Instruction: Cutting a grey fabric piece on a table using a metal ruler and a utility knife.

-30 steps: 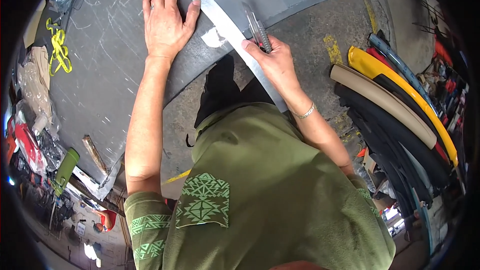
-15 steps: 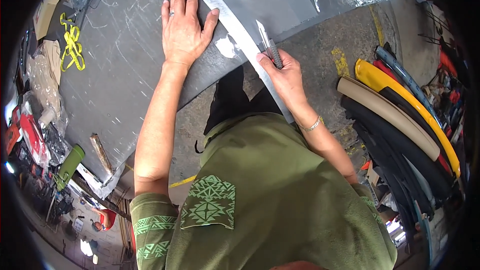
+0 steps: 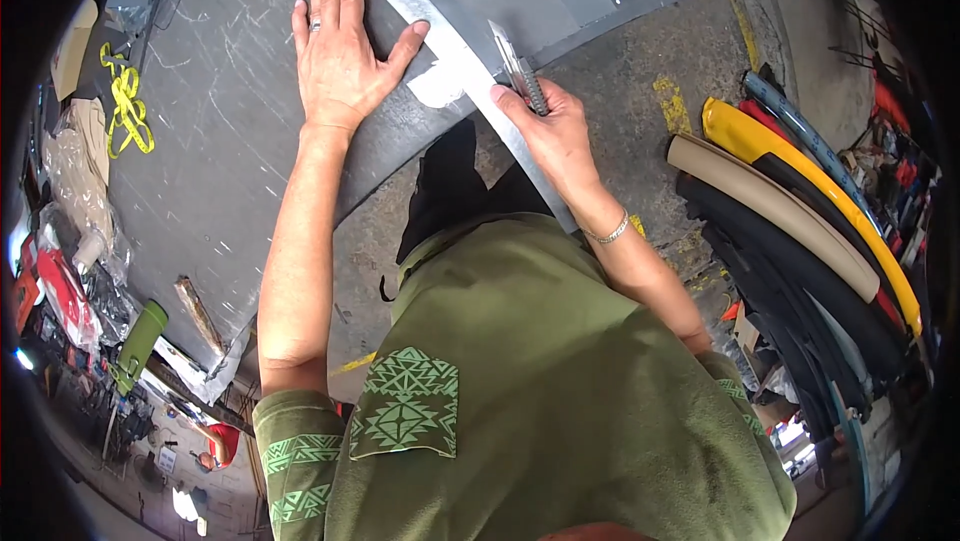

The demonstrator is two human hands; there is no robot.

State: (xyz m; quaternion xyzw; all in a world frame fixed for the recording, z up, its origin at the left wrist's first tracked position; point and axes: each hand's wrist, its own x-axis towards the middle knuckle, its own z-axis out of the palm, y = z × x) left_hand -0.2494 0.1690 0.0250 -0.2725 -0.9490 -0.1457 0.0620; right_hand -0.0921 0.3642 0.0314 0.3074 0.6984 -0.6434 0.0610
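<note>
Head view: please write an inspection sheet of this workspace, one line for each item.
Surface: grey scratched sheet, flat.
Job's things: metal straightedge across the sheet; utility knife against its edge.
Clutter: yellow strap, green bottle, plastic bags at left.
Grippers: left hand pressed flat on the sheet; right hand grips the knife.
Cables: nothing seen.
Surroundings: concrete floor; stacked curved trim strips at right.

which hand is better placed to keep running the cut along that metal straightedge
Right. The right hand already holds the utility knife in its grip, blade against the metal straightedge. The left hand lies flat on the grey sheet beside the straightedge, fingers spread, holding nothing.
</note>
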